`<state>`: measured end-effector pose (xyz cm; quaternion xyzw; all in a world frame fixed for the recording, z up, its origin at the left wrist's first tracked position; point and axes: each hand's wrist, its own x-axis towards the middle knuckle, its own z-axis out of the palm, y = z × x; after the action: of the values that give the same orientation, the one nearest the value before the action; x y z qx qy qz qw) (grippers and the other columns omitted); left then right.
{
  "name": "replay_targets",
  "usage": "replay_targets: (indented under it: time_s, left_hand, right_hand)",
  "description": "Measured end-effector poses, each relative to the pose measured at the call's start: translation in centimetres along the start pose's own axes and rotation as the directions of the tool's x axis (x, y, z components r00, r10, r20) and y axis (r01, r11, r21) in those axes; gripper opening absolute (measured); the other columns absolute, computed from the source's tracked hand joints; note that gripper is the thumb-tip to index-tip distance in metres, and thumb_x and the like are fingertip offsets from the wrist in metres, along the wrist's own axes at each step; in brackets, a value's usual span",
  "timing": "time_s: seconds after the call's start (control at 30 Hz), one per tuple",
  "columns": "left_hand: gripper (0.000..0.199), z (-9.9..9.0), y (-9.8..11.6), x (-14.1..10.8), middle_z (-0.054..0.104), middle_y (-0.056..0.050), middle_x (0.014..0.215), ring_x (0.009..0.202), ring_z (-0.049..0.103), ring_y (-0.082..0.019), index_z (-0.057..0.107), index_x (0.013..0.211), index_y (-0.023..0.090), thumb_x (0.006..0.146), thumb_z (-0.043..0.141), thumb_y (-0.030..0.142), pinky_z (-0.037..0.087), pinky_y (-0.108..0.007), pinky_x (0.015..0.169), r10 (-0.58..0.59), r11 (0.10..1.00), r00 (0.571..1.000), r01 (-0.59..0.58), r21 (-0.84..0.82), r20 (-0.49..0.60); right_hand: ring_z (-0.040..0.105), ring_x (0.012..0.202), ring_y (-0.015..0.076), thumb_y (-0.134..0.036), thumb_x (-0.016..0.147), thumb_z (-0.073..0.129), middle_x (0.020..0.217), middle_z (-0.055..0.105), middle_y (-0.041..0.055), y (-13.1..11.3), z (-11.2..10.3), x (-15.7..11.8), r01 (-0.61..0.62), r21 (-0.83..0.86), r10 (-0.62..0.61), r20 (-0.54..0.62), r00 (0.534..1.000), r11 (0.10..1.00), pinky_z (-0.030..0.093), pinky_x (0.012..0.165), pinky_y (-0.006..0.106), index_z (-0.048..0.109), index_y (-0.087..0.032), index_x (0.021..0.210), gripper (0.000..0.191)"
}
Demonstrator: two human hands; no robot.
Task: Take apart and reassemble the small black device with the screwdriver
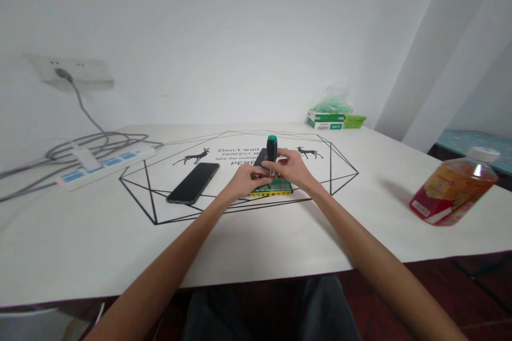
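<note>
A screwdriver [272, 148] with a green and black handle stands nearly upright over a green circuit board [282, 185] that has a yellow strip along its front edge. My right hand [294, 168] is closed on the screwdriver, fingers around the lower handle and shaft. On the left side of the board, my left hand [245, 182] is closed, its fingertips pressed together close to the shaft. What they pinch is too small to make out. The screwdriver's tip is hidden by my fingers. Behind my hands lies a dark flat object [261, 159], partly covered.
A black smartphone [193, 183] lies left of my hands. Further left are a white power strip [106, 167] and coiled grey cable [80, 141]. A bottle of amber drink [454, 189] stands at right. Green and white boxes [326, 119] sit at the back right.
</note>
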<state>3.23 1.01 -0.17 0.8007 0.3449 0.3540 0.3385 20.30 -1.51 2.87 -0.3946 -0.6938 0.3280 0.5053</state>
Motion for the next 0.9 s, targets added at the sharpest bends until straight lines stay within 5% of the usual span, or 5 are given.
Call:
replay_targets:
  time_s: [0.33,0.57,0.9]
  left_hand:
    - [0.021,-0.19,0.25,-0.11,0.073,-0.004,0.076,0.072,0.065,-0.018,0.074,0.078,0.013,0.075,0.065,0.032,0.050,-0.028,0.071,0.019,0.999,0.997,-0.016,-0.043,0.071]
    - [0.021,-0.02,0.15,-0.06,0.074,-0.005,0.076,0.071,0.065,-0.019,0.075,0.079,0.014,0.070,0.069,0.033,0.051,-0.029,0.070,-0.029,0.999,1.000,0.029,-0.023,-0.004]
    - [0.020,-0.16,0.30,-0.20,0.074,-0.005,0.077,0.073,0.066,-0.019,0.075,0.078,0.014,0.073,0.068,0.031,0.052,-0.030,0.073,0.012,1.000,1.000,-0.012,-0.019,0.025]
  right_hand:
    - [0.055,0.045,0.0110,-0.034,0.070,0.069,0.063,0.062,0.0002,-0.73,-0.15,-0.24,-0.062,0.099,0.059,0.037,0.998,0.993,0.035,0.036,0.020,0.063,-0.014,0.084,0.025]
    - [0.053,0.046,0.0110,-0.041,0.072,0.069,0.059,0.059,-0.0006,-0.14,0.06,-0.23,-0.024,0.017,0.024,0.045,0.999,1.000,0.037,0.037,0.021,0.064,-0.014,0.080,0.029]
    - [0.055,0.047,0.0110,-0.036,0.072,0.068,0.063,0.060,-0.0010,-0.45,0.03,-0.27,-0.055,0.064,0.052,0.061,0.997,0.996,0.038,0.037,0.021,0.063,-0.014,0.085,0.026]
